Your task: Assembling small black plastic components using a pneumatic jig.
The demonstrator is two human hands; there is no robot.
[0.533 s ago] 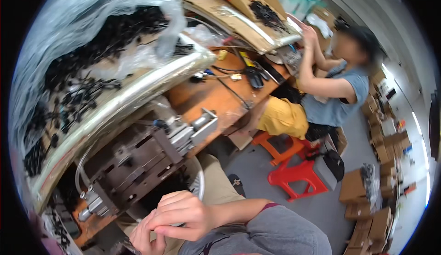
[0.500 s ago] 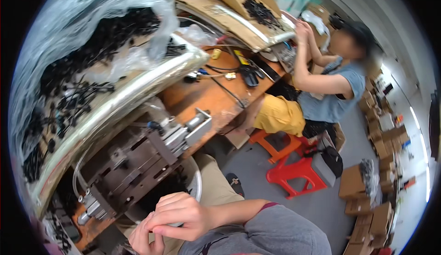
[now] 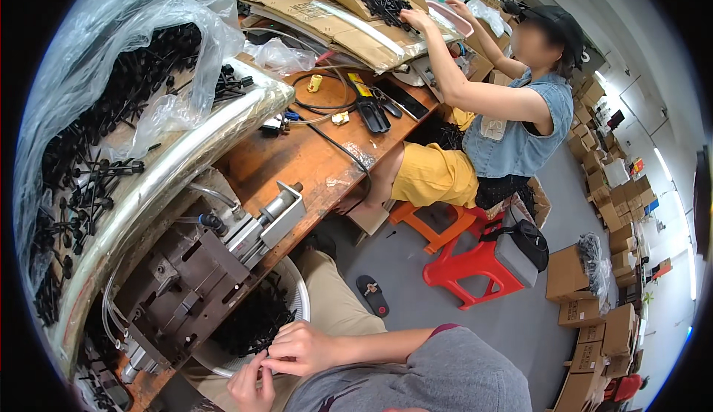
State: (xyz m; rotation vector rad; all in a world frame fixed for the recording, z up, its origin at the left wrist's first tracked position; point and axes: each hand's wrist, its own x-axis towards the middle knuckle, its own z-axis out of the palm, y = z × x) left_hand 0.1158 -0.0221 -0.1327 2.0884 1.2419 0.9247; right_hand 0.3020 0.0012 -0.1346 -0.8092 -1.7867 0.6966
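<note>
My left hand and my right hand meet low in front of me, fingertips pinched together. Whatever lies between the fingers is too small or hidden to make out. Just beyond them a white round basket holds a heap of black plastic parts. A dark metal fixture with air cylinders and hoses sits on the bench edge, left of the basket.
Black stemmed parts lie under clear plastic sheeting on a tray at left. The wooden bench carries cables and a phone. A co-worker reaches over a parts pile. A red stool and cartons stand at right.
The view has shifted and sharpened, showing more of the basket. My hands have come closer at the fingertips, my right hand less folded over the left. The co-worker's hands have moved apart, one onto the pile.
</note>
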